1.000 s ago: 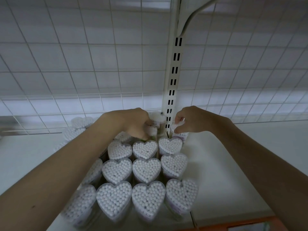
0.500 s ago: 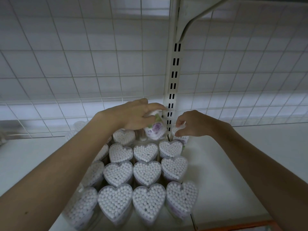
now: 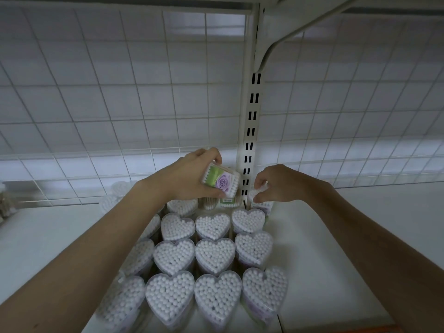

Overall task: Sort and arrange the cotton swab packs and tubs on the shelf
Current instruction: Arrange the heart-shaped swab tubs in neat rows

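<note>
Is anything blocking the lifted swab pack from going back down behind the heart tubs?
Yes. The left hand holds the rose-label pack above other packs already standing behind the heart-shaped tubs. The right hand pinches another pack beside them. No free gap shows.

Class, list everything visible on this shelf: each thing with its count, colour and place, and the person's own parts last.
Heart-shaped swab tubs: nine in three clear rows, white swabs in clear plastic, shelf centre; more partly hidden at left.
Labelled swab pack: one, green and purple label, lifted above the back row.
Back-row packs: count unclear, white, behind the hearts.
Shelf: one, white.
Wire grid: one, white, behind.
Slotted upright: one, white, centre back.
Left hand: grips the labelled pack.
Right hand: pinches a small pack at back right.
</note>
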Tool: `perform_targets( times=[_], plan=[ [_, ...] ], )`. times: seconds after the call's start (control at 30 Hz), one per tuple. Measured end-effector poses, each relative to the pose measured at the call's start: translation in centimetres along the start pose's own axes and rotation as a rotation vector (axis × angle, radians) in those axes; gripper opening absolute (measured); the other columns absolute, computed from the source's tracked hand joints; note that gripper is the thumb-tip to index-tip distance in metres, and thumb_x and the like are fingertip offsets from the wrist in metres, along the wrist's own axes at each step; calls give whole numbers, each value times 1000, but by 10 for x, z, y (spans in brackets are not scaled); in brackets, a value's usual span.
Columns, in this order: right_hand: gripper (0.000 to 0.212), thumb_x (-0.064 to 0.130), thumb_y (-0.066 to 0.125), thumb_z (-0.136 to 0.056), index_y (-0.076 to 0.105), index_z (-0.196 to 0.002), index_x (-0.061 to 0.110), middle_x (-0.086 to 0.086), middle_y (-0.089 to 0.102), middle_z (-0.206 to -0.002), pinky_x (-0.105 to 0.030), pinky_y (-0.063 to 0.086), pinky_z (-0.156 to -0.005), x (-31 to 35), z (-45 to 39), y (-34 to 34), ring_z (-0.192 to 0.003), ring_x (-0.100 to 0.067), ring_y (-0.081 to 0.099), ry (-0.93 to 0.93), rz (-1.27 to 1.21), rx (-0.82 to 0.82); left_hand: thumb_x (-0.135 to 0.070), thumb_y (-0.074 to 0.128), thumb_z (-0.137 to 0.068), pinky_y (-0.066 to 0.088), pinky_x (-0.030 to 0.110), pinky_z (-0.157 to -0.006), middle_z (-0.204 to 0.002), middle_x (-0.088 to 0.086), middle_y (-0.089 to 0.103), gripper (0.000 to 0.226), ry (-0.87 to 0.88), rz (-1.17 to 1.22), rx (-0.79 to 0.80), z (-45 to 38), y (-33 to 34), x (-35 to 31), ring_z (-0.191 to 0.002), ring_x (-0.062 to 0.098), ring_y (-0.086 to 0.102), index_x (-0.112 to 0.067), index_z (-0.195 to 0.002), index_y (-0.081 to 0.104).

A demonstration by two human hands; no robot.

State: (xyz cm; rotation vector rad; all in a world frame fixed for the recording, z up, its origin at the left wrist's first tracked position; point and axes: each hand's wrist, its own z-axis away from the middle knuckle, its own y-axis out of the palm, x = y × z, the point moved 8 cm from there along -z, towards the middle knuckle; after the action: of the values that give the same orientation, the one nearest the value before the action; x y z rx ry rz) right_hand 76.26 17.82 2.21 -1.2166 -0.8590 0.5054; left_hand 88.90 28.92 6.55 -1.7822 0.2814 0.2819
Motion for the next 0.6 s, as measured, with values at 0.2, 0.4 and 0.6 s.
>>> perform_targets(
  times=[0.2,0.4,0.6],
  plan=[
    [33,34,70,-80,62,-107,17,4,55,-104,-14,38,-64,9,-3,-3,-94,-15,55,-26,-22,-19,-60,71,-66,34,31,-74,-91,-5,58,57,27,-258,-124,4,-12,-5,-87,17,50,-22,-95,41],
    [32,35,70,-79,62,-105,17,2,56,-106,-20,40,-67,15,-6,-7,-97,-17,56,-39,-6,-24,-40,74,-74,48,27,-68,-101,-3,54,56,-34,73,-66,6,-9,0,-91,17,55,-23,-114,40],
    [30,34,70,-79,63,-105,19,4,56,-106,-14,37,-63,12,-6,-10,-95,-13,55,-32,-19,-29,-35,69,-80,36,11,-77,-105,-2,43,69,19,59,-70,4,-6,-1,-94,11,44,-36,-139,34]
  ],
)
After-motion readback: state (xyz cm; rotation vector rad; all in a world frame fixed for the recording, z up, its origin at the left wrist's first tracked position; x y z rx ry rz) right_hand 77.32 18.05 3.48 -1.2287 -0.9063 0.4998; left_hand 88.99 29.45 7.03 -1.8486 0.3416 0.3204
